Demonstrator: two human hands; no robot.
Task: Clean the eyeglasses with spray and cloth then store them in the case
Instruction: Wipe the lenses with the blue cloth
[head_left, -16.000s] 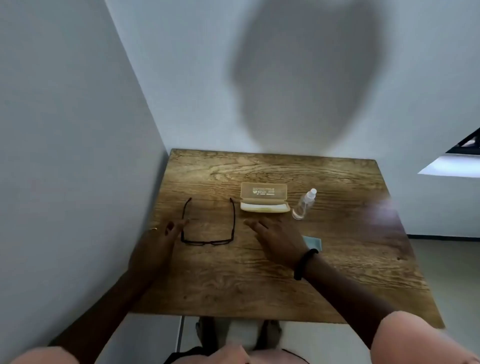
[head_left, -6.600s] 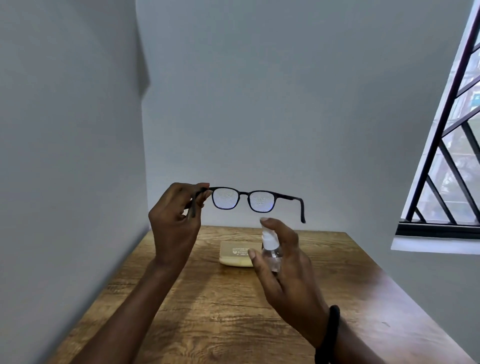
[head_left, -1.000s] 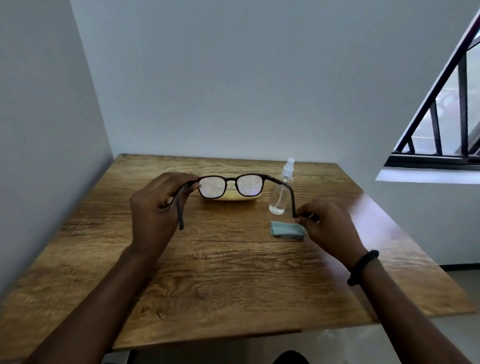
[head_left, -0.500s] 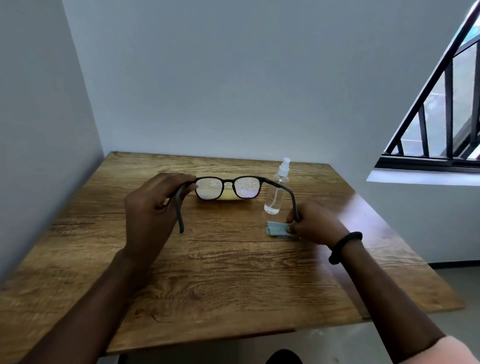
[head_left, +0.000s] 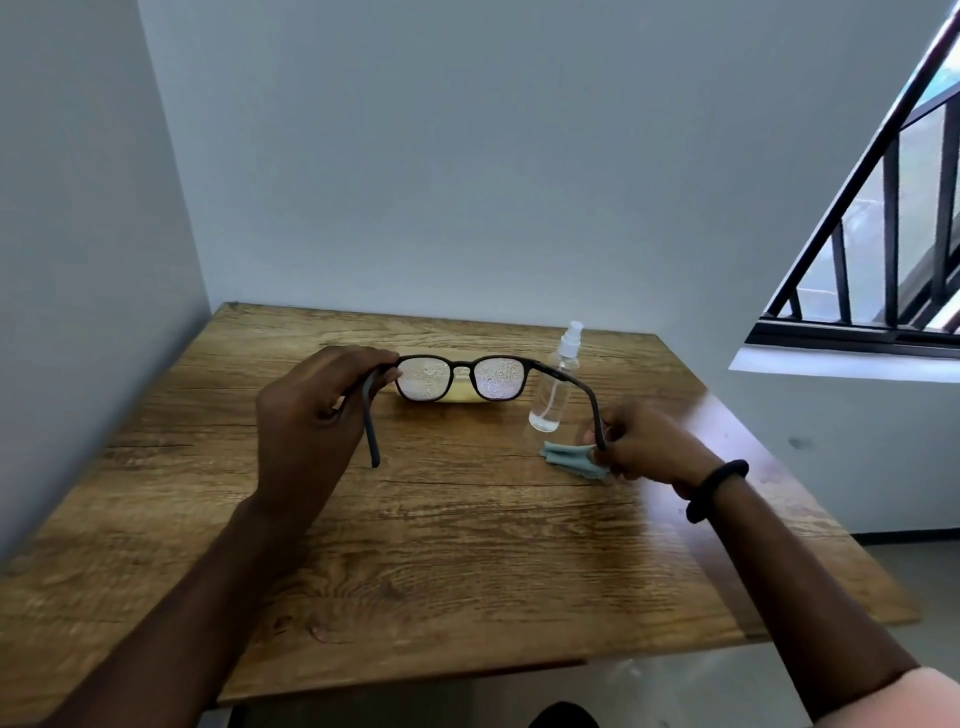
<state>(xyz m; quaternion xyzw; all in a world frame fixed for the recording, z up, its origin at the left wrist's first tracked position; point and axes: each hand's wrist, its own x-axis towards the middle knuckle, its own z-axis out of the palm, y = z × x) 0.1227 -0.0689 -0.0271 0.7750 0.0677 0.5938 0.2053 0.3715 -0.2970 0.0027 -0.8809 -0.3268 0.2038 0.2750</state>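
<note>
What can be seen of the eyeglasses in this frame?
The eyeglasses have a dark, plastic-looking frame and two roundish lenses, both speckled with droplets. They are held upright above the table, with the temples unfolded toward the camera. The left hand grips the left hinge corner, and that temple hangs free. The right temple's tip ends by the right hand, which pinches the cloth; whether they touch cannot be told.

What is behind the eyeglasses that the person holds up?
A pale yellow case lies on the table behind the eyeglasses; only a strip shows below and between the lenses, whose droplets blur the rest. A clear spray bottle stands behind the right temple arm.
</note>
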